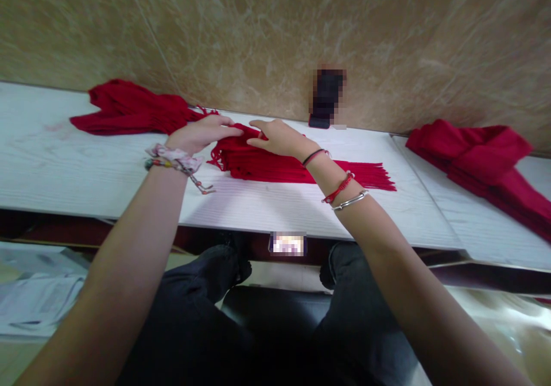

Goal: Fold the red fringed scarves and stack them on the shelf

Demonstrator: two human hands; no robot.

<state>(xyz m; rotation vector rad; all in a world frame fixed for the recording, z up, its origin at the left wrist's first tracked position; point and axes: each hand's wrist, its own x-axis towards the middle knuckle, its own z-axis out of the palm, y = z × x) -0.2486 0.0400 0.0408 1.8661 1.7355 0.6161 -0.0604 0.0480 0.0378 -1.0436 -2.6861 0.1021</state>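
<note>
A folded red fringed scarf (267, 169) lies lengthwise on the white wood-grain table, with straight fringe at its right end and looser, tangled fringe at its left. At the scarf's upper left edge is my left hand (202, 134), its fingers stretched out and touching the cloth. My right hand (282, 138) rests over the scarf's upper middle, thumb and index finger apart; its other fingers are partly hidden. Neither hand visibly grips the cloth.
Left of my hands lies another red fringed scarf (133, 109), loosely bunched. More folded red cloth (482, 156) is at the right. A dark, pixelated object (327, 96) leans by the marbled wall (241, 35). A bright pixelated screen (288, 244) sits below the table's front edge.
</note>
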